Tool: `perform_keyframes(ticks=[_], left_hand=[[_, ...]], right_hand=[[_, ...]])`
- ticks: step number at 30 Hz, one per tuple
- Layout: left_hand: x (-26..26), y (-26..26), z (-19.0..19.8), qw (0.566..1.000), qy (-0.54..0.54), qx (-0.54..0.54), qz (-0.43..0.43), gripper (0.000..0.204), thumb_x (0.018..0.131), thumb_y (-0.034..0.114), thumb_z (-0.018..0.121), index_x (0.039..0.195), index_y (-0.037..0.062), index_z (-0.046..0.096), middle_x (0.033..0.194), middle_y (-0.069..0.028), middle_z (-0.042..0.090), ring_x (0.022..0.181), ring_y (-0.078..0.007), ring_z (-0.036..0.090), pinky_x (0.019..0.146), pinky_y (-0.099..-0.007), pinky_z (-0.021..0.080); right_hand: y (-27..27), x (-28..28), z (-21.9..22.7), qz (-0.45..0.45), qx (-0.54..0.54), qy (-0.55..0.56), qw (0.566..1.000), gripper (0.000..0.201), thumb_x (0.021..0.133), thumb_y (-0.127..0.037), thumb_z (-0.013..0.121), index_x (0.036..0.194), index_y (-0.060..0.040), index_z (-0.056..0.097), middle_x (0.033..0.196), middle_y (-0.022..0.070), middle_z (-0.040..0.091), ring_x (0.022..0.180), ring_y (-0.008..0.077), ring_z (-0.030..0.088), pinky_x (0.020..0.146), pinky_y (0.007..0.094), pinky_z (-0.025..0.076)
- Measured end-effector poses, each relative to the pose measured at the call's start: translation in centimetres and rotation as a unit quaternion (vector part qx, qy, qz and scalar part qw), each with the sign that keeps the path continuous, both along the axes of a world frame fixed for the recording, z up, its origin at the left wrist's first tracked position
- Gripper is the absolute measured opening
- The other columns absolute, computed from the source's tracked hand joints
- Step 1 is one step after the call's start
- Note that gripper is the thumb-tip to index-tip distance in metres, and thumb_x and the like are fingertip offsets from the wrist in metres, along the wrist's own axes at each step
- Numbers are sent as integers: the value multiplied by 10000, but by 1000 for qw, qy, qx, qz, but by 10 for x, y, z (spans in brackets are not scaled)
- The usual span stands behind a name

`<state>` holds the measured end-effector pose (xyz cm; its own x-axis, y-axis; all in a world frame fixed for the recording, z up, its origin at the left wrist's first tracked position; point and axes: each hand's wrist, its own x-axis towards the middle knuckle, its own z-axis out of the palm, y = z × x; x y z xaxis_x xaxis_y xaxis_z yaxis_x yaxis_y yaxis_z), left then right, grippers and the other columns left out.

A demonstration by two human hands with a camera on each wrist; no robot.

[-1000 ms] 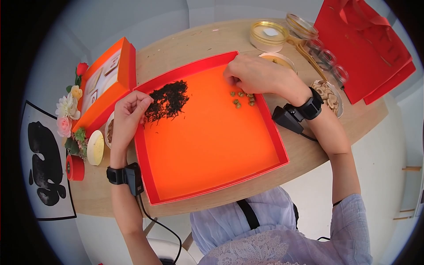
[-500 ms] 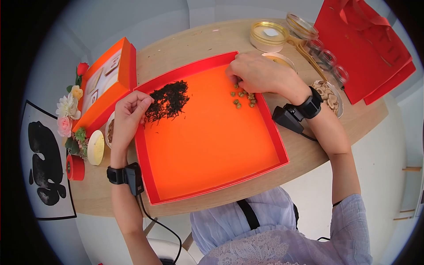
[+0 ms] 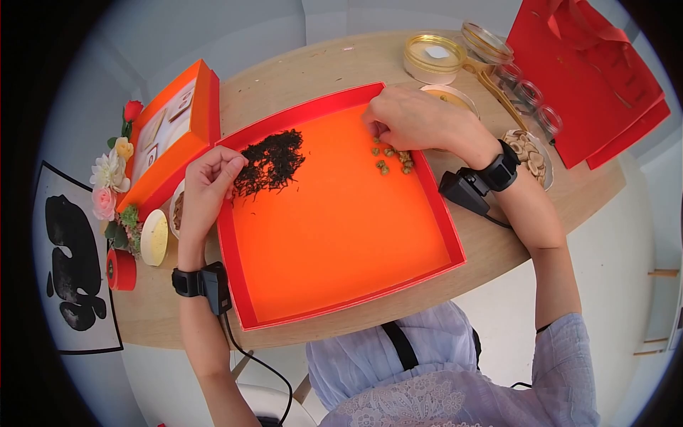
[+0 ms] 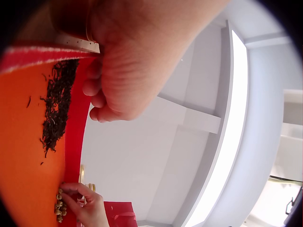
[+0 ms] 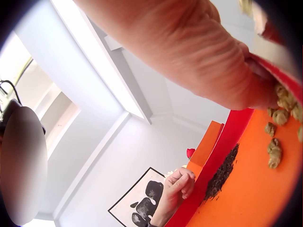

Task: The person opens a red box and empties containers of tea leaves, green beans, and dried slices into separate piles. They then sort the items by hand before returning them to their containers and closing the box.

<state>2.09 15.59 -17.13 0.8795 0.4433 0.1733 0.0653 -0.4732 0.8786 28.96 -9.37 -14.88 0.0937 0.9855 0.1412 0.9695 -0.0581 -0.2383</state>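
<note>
Both hands at orange tray [image 3: 341, 235] on desk [image 3: 299, 71].
Right hand [image 3: 413, 117] at far right corner, grip curled over small tan buds [image 3: 388, 160]; whether pinching one, cannot tell. Left hand [image 3: 206, 185] at left rim, grip loosely curled, holding nothing visible, just beside dark tea-leaf pile [image 3: 270, 160].

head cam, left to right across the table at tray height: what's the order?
Artificial flowers → left hand at the tray's edge → pile of dark tea leaves → small green-brown buds → right hand → dish of pale slices.
</note>
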Motion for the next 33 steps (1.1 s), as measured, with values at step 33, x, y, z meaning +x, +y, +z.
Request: perform_keyframes(ticks=[33], left_hand=[[1, -5, 3, 1000, 3, -5, 7, 153, 1022, 177, 635, 958, 43, 673, 702, 85, 530, 570, 7, 415, 521, -175, 327]], right_hand=[[-31, -14, 39, -32, -87, 14, 996, 703, 666, -224, 887, 1304, -28, 666, 1210, 173, 687, 1193, 289, 617, 1027, 382, 475]])
